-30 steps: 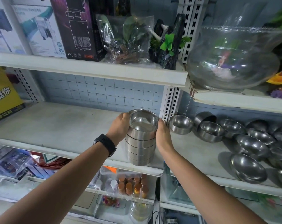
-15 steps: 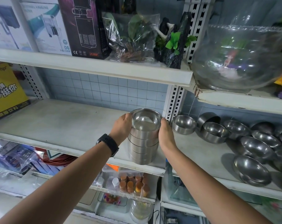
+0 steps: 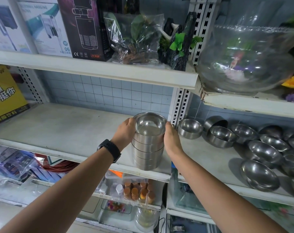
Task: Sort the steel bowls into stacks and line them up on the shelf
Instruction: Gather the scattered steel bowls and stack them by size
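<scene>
A stack of steel bowls stood at the front edge of the white middle shelf, just left of the perforated shelf upright. The left hand pressed against the stack's left side and the right hand against its right side, each set of fingers curled round the upper bowls and clamped on them, so the stack sat between the two palms. A black wristwatch circled the left wrist. Right of the upright, a single small steel bowl sat near the right hand, and beyond it loose steel bowls lay scattered, some tilted. A glass fishbowl rested on the shelf above them.
</scene>
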